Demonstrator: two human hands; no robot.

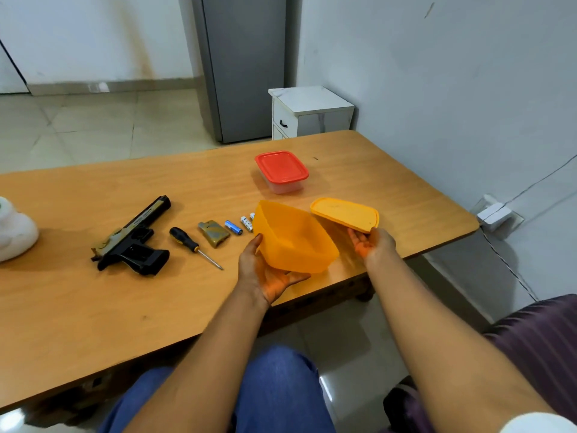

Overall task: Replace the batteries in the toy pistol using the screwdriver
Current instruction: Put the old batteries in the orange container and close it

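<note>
A black toy pistol (134, 239) lies on the wooden table (78, 307) at the left. To its right lie a black-handled screwdriver (192, 246), an olive battery cover (214, 233), a blue battery (233, 227) and white batteries (246, 223), partly hidden behind an orange tub. My left hand (265, 270) holds that empty orange tub (295, 239) from below, tilted above the table's near edge. My right hand (370, 243) holds the tub's orange lid (345, 214) by its near edge, just right of the tub.
A closed clear box with a red lid (282, 171) stands further back on the table. A white object (14, 229) sits at the table's left edge. A white cabinet (309, 112) and grey fridge (246, 67) stand beyond. My legs are under the near edge.
</note>
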